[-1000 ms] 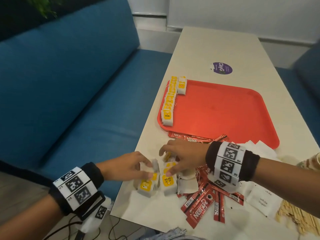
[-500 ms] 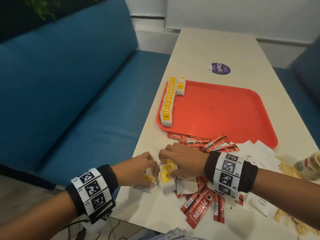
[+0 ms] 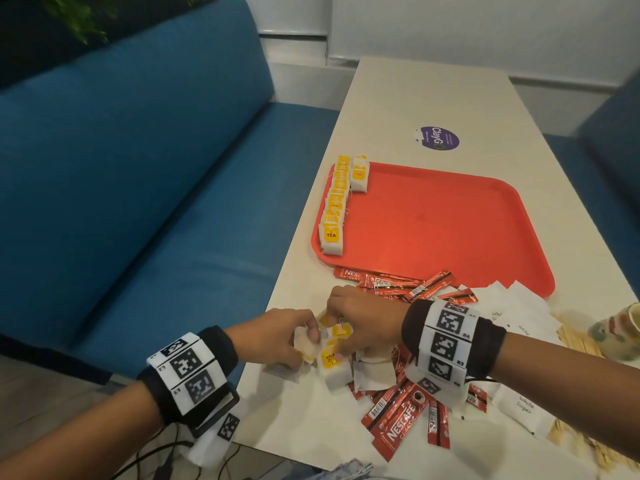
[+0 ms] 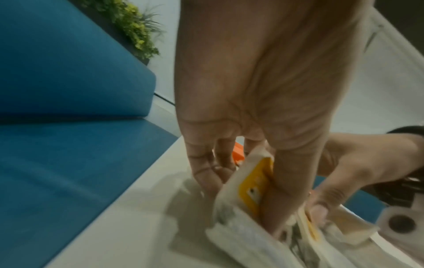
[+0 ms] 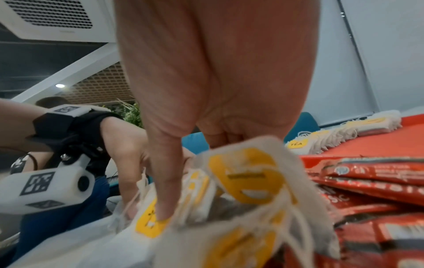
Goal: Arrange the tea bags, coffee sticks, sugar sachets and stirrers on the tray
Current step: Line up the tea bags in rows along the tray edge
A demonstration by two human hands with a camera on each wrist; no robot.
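Our flat red plastic tray [image 3: 433, 230] already holds one row of yellow-tagged tea bags [image 3: 334, 206]. Our left hand [image 3: 277, 336] and right hand [image 3: 363, 320] have closed in, now pinching the loose white tea bags [image 3: 332, 362] on the table's near edge, gathering another batch.

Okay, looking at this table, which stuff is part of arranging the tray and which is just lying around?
Part of the job:
red tray
tea bags in a row on the tray
loose tea bags, gripped by left hand and right hand
coffee sticks
sugar sachets
wooden stirrers

Just lying about:
purple sticker
patterned cup
blue sofa
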